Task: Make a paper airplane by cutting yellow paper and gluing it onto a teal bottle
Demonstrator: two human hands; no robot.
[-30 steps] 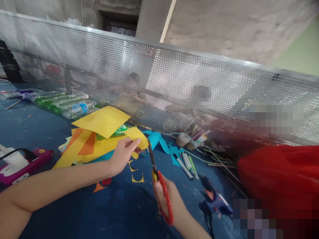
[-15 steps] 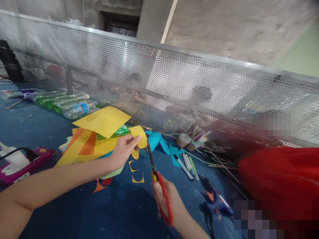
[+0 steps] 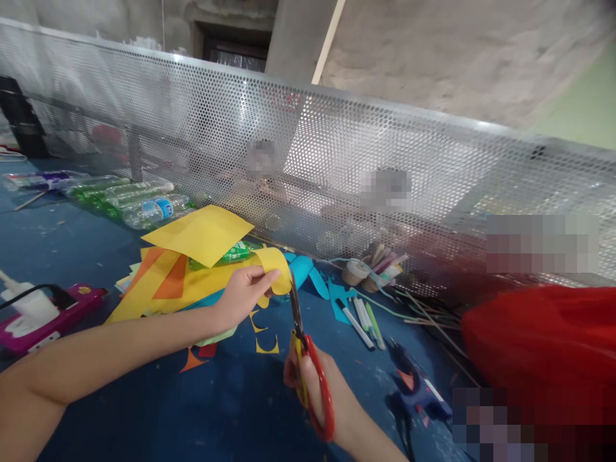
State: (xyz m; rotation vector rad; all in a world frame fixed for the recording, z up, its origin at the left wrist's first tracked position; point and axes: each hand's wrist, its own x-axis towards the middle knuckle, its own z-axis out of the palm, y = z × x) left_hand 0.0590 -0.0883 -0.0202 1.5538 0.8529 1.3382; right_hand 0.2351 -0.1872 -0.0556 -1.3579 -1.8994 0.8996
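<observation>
My left hand pinches a small curved piece of yellow paper above the blue table. My right hand grips red-and-yellow-handled scissors, whose blades point up to the paper's lower right edge. Below the paper lie yellow crescent offcuts and an orange scrap. A pile of yellow and orange sheets lies just left of my left hand.
A perforated metal screen runs across the back. Plastic bottles lie at the far left, a pink device with a cable at the left edge. Blue paper shapes, markers, tape rolls, a glue gun and red fabric are on the right.
The scissors' handles have spread a little in my right hand and the blades have shifted slightly right; my left hand has turned the yellow piece a bit to the right.
</observation>
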